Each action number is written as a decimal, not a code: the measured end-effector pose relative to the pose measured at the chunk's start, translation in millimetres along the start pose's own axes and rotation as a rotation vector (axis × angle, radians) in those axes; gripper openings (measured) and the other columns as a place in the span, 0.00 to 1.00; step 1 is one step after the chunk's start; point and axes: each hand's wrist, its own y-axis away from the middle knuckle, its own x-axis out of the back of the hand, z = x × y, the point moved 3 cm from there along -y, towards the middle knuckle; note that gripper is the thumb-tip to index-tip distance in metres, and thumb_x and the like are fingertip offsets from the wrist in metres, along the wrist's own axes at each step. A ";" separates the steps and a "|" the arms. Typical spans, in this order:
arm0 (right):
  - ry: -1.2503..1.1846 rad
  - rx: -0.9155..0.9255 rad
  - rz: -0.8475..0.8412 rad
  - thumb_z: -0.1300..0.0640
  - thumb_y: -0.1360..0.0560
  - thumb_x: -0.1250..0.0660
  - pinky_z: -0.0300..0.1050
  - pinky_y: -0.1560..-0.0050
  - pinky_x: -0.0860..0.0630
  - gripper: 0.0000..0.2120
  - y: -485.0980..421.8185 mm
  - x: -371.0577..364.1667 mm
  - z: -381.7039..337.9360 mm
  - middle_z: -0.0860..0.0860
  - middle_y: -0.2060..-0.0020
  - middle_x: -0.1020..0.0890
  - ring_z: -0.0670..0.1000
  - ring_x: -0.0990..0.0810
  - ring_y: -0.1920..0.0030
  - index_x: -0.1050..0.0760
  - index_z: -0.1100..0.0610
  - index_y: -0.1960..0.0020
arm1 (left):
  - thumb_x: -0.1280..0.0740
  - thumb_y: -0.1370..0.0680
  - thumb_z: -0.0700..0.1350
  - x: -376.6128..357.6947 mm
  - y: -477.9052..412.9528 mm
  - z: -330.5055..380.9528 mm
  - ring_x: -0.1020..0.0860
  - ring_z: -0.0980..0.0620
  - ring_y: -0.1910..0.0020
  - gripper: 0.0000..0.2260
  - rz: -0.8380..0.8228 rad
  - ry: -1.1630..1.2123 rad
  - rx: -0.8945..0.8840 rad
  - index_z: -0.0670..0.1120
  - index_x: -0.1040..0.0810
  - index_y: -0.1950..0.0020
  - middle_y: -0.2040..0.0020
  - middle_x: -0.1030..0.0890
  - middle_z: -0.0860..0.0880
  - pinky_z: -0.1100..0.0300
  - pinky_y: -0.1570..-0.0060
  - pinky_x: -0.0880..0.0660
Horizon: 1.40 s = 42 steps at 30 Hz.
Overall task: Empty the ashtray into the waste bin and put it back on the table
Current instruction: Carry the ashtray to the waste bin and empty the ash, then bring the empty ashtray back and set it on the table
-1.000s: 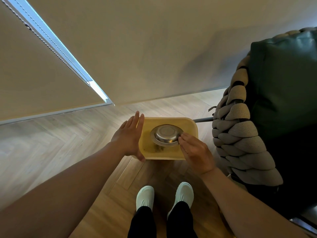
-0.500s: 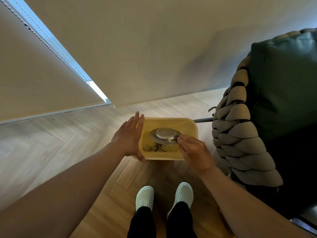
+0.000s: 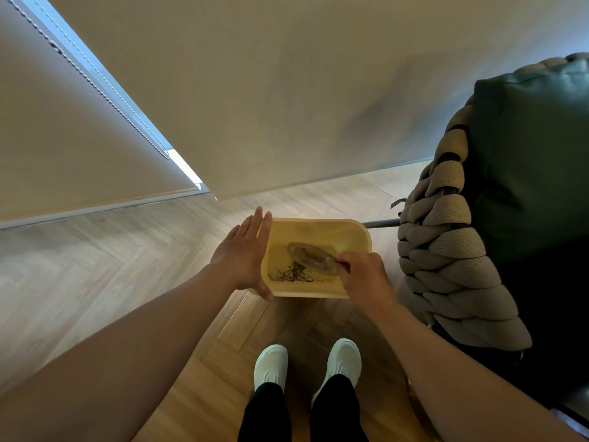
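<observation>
1. Your right hand (image 3: 363, 275) holds the ashtray (image 3: 314, 258) by its near rim, just right of frame centre, grip pinched narrow on the metal edge. The dish is tilted inside the mouth of the waste bin (image 3: 322, 225).
2. Your left hand (image 3: 243, 253) lies flat and wide against the bin's left wall, fingers extended and thumb hooked at the near corner, steadying it and gripping nothing else.
3. Dark ash (image 3: 293, 273) is scattered on the bin's floor below the dish, so the emptying looks largely done; the return to the table is yet to come.
4. The ashtray appears to be thin, rigid metal: probably light, smooth, and liable to slip in a fingertip pinch. I judge the rim the best place to hold, thumb on one face and fingers on the other.
5. The dish is motion-blurred, so you cannot tell if any ash clings inside it.
6. The table is nowhere in frame. At right, a woven chair (image 3: 446, 250) with a dark cushion (image 3: 535, 161) is cut off by the edge.
</observation>
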 end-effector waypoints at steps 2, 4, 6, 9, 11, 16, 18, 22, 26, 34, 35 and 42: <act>-0.065 -0.081 -0.007 0.59 0.21 0.34 0.29 0.66 0.33 0.07 -3.0 -0.5 1.9 0.48 0.66 0.22 0.43 0.24 0.67 0.16 0.57 0.52 | 0.22 0.48 0.72 -0.1 0.0 -0.4 0.60 0.43 0.20 0.74 -0.003 -0.002 -0.002 0.47 0.70 0.22 0.20 0.67 0.44 0.50 0.24 0.54; -0.146 -0.180 -0.024 0.60 0.22 0.32 0.34 0.63 0.24 0.06 -6.4 -1.5 4.7 0.49 0.65 0.19 0.48 0.20 0.65 0.17 0.57 0.54 | 0.22 0.48 0.72 -0.6 -0.1 -0.6 0.60 0.43 0.20 0.74 -0.008 -0.001 -0.001 0.47 0.70 0.22 0.20 0.67 0.44 0.50 0.24 0.54; -0.235 -0.271 -0.052 0.61 0.23 0.31 0.40 0.59 0.19 0.04 -9.8 -1.9 7.6 0.53 0.62 0.16 0.51 0.15 0.62 0.18 0.56 0.55 | 0.23 0.48 0.72 -1.0 -0.2 -0.7 0.60 0.43 0.20 0.74 -0.007 -0.003 0.000 0.47 0.70 0.22 0.20 0.67 0.44 0.49 0.24 0.53; -0.378 -0.366 -0.095 0.61 0.24 0.29 0.37 0.63 0.18 0.05 -11.7 -1.7 9.9 0.52 0.59 0.15 0.50 0.13 0.65 0.19 0.53 0.56 | 0.23 0.48 0.73 -1.0 -0.2 -1.0 0.60 0.42 0.20 0.74 -0.003 -0.007 -0.006 0.47 0.70 0.22 0.20 0.67 0.44 0.49 0.24 0.53; -0.459 -0.405 -0.131 0.61 0.23 0.30 0.47 0.54 0.15 0.07 -11.6 -3.5 11.6 0.53 0.56 0.15 0.52 0.13 0.61 0.21 0.51 0.57 | 0.25 0.47 0.74 -0.8 -0.1 -0.9 0.60 0.41 0.20 0.73 0.000 -0.013 -0.011 0.47 0.70 0.22 0.20 0.67 0.44 0.47 0.24 0.52; -0.692 -0.523 -0.147 0.64 0.23 0.31 0.53 0.53 0.15 0.07 -11.2 -8.4 16.2 0.57 0.53 0.15 0.55 0.13 0.58 0.21 0.54 0.56 | 0.24 0.47 0.73 -1.6 1.1 0.4 0.60 0.41 0.20 0.73 -0.001 -0.033 0.002 0.47 0.70 0.22 0.20 0.68 0.44 0.47 0.24 0.52; -0.760 -0.550 -0.149 0.64 0.23 0.31 0.49 0.58 0.15 0.05 -11.4 -9.2 16.8 0.57 0.53 0.15 0.55 0.13 0.59 0.20 0.56 0.54 | 0.24 0.47 0.73 -1.5 1.4 1.3 0.61 0.42 0.20 0.73 -0.006 -0.037 0.005 0.47 0.70 0.22 0.20 0.69 0.44 0.47 0.23 0.53; -0.801 -0.566 -0.152 0.64 0.23 0.30 0.49 0.59 0.16 0.04 -12.2 -9.1 18.0 0.56 0.55 0.15 0.57 0.14 0.57 0.20 0.56 0.53 | 0.25 0.46 0.74 -1.4 4.5 2.6 0.62 0.41 0.20 0.72 -0.017 -0.041 0.008 0.47 0.70 0.22 0.21 0.69 0.43 0.46 0.23 0.55; -0.814 -0.575 -0.157 0.64 0.24 0.30 0.51 0.56 0.15 0.04 -12.5 -6.1 18.9 0.57 0.54 0.15 0.57 0.14 0.56 0.20 0.56 0.52 | 0.28 0.45 0.76 -0.4 7.1 7.1 0.61 0.41 0.20 0.70 0.006 -0.007 -0.003 0.47 0.68 0.21 0.20 0.66 0.44 0.46 0.23 0.55; -0.841 -0.556 -0.190 0.66 0.23 0.31 0.45 0.63 0.17 0.05 -8.8 3.0 8.4 0.57 0.54 0.16 0.56 0.14 0.57 0.21 0.57 0.52 | 0.29 0.40 0.75 8.8 10.5 28.7 0.38 0.48 0.25 0.54 0.219 0.182 -0.099 0.51 0.45 0.22 0.24 0.35 0.51 0.49 0.27 0.37; -0.841 -0.554 -0.194 0.66 0.23 0.31 0.45 0.64 0.17 0.05 -8.4 4.4 7.7 0.58 0.54 0.16 0.56 0.14 0.57 0.21 0.58 0.52 | 0.29 0.40 0.74 8.9 11.6 30.2 0.36 0.49 0.27 0.52 0.226 0.214 -0.109 0.53 0.43 0.23 0.26 0.33 0.53 0.49 0.28 0.35; -0.722 -0.480 -0.220 0.66 0.23 0.31 0.46 0.62 0.16 0.12 -7.5 13.4 4.2 0.58 0.56 0.16 0.54 0.14 0.63 0.24 0.61 0.41 | 0.27 0.39 0.72 6.8 16.1 33.1 0.32 0.51 0.30 0.49 0.163 0.303 -0.105 0.54 0.39 0.25 0.29 0.29 0.54 0.48 0.30 0.33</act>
